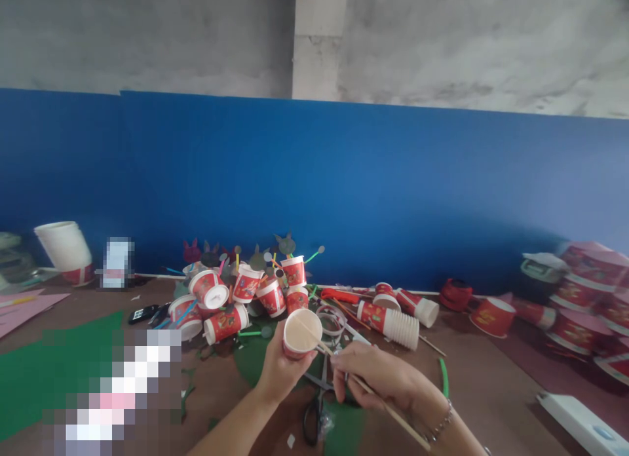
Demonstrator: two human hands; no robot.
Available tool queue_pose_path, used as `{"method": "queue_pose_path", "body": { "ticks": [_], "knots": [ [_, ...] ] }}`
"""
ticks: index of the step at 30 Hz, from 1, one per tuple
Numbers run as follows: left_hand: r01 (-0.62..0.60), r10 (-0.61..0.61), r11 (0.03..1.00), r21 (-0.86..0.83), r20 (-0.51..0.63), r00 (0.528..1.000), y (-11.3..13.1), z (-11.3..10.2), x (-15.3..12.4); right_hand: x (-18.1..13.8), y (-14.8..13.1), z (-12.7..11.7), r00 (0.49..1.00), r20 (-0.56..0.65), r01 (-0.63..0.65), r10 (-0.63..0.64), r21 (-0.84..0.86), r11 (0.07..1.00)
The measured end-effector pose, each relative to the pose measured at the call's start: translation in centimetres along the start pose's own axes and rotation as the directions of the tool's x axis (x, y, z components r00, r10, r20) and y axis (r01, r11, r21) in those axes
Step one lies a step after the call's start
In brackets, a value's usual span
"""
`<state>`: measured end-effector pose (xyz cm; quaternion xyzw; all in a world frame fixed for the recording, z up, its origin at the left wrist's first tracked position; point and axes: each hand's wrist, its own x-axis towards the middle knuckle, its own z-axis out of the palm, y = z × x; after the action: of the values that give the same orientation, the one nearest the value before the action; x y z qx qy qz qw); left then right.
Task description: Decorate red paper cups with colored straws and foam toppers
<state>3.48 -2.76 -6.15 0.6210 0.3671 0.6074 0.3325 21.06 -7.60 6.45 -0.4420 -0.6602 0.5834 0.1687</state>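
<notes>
My left hand is wrapped round a red and white paper cup, tilted so its pale inside faces me. Between the fingers of my right hand is a thin wooden stick; its upper end reaches the cup's rim, and I cannot tell whether it goes inside. Below the hands lie dark-handled scissors on the brown table. Behind the cup is a roll of clear tape.
Several decorated red cups with straws are heaped behind my left hand. Nested paper cups lie on their side to the right. Green paper is at left, a white box at right. A blue panel stands behind.
</notes>
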Motion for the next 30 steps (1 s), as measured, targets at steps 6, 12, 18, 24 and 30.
{"method": "queue_pose_path", "body": {
  "ticks": [6,12,18,24,30],
  "knots": [
    [0.021,-0.021,1.000,0.005,0.026,0.999,-0.1,0.0,-0.1,-0.1,-0.1,0.1,1.000,-0.007,0.000,0.000,0.041,0.999],
    [0.000,0.001,1.000,-0.009,0.032,0.999,0.9,-0.1,0.1,-0.1,-0.1,0.1,1.000,-0.014,-0.028,0.028,0.022,0.999],
    [-0.032,0.034,0.999,-0.017,0.133,0.991,1.6,0.2,-0.4,0.3,0.3,0.2,0.998,-0.053,0.026,-0.024,0.027,0.999],
    [0.055,-0.049,0.993,-0.104,0.065,0.997,1.2,0.2,-0.2,-0.5,0.2,-0.6,1.000,-0.023,0.003,-0.003,-0.004,1.000],
    [0.077,-0.076,0.993,-0.093,0.016,0.997,1.2,-0.1,0.3,-0.9,-0.5,-0.7,0.999,-0.030,-0.013,0.013,0.000,1.000]
  ]
}}
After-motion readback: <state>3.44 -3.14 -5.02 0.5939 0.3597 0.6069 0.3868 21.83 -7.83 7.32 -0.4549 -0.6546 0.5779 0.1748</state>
